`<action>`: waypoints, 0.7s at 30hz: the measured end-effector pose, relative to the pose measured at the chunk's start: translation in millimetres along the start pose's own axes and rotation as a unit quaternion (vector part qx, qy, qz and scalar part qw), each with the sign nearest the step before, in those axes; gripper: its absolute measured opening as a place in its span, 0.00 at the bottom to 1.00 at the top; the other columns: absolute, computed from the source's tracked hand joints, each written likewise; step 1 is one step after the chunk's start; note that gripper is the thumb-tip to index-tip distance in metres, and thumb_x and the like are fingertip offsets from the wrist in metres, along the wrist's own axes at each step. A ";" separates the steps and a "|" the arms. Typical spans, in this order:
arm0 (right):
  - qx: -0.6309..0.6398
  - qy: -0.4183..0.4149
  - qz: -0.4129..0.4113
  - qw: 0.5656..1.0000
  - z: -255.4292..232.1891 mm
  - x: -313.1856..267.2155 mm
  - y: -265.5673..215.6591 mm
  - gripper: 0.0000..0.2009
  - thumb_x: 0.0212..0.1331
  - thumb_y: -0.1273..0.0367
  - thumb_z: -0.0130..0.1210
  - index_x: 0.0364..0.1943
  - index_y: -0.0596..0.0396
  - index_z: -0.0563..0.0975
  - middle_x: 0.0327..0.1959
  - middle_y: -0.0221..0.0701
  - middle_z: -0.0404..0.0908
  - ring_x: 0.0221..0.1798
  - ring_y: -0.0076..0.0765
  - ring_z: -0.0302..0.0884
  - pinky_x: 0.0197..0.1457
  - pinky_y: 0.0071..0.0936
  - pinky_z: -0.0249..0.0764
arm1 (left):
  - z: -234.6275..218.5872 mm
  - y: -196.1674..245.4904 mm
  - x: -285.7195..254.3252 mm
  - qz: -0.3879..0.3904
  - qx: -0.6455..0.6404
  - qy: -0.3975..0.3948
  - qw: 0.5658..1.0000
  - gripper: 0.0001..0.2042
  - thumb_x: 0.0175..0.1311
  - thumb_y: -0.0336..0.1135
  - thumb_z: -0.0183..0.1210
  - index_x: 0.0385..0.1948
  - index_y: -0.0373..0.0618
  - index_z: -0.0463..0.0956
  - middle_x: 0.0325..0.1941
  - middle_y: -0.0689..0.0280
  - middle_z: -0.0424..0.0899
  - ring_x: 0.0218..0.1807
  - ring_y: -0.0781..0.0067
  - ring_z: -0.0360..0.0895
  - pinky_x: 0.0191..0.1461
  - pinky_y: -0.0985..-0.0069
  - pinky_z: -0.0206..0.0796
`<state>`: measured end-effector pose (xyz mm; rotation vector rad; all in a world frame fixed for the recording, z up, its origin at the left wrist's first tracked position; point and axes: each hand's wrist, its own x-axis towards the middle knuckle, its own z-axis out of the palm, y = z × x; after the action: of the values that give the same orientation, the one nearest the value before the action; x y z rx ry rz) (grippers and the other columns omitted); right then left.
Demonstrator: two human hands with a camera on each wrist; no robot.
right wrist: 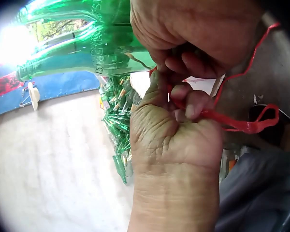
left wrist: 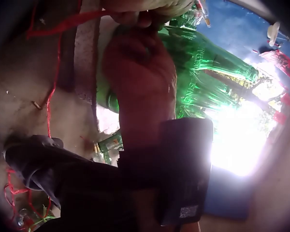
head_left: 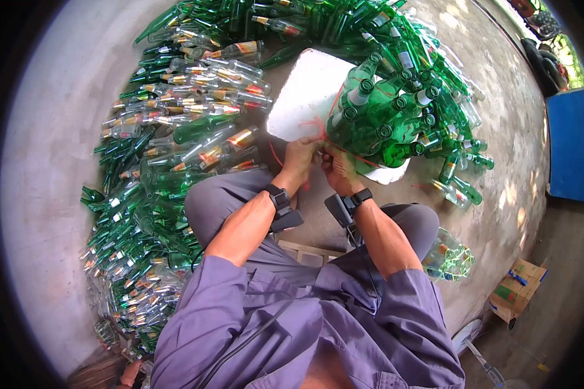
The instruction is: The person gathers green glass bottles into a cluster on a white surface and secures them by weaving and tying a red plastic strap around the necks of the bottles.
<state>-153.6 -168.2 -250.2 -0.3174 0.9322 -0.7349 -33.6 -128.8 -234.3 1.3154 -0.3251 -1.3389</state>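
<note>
Several green bottles [head_left: 379, 120] stand upright in a cluster on a white board [head_left: 302, 94], with red string [head_left: 323, 129] around their lower part. My left hand [head_left: 298, 162] pinches the string at the cluster's near side; in the right wrist view the left hand [right wrist: 174, 121] has curled fingers with a red loop [right wrist: 253, 126] trailing from them. Close against it, my right hand [head_left: 344, 172] pinches the string too, its fingertips partly hidden. In the left wrist view the right hand [left wrist: 142, 72] is beside the green glass [left wrist: 193, 72], under the blurred left hand [left wrist: 152, 7].
Many bottles [head_left: 194, 91] lie in a large heap at the left and behind the board. More bottles [head_left: 457, 188] lie at its right. A netted bundle [head_left: 451, 256] is beside the right knee, with a cardboard box [head_left: 518, 288] farther right. A blue panel [head_left: 572, 142] stands beyond.
</note>
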 end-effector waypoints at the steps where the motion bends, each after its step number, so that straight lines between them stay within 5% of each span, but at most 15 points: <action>1: 0.000 0.001 0.001 1.000 0.6 -0.7 -0.6 0.08 0.56 0.73 0.65 0.37 0.45 0.79 0.30 0.19 0.78 0.26 0.14 0.70 0.25 0.13 0.62 | -0.4 -0.7 0.8 -0.001 0.000 0.000 1.000 0.10 0.64 0.31 0.63 0.42 0.35 0.83 0.29 0.68 0.85 0.21 0.85 0.69 0.23 0.85 0.56; 21: -0.030 -0.011 -0.024 0.999 5.0 -4.3 -1.5 0.07 0.59 0.73 0.62 0.40 0.47 0.80 0.31 0.20 0.80 0.26 0.14 0.69 0.24 0.12 0.60 | -14.4 -14.7 21.1 -0.102 -0.130 -0.043 0.985 0.06 0.70 0.38 0.59 0.38 0.47 0.79 0.29 0.75 0.79 0.23 0.85 0.70 0.20 0.85 0.55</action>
<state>-151.8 -166.6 -243.9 -0.4008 0.9304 -0.7467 -23.1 -134.8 -261.1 1.0957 -0.0704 -1.5568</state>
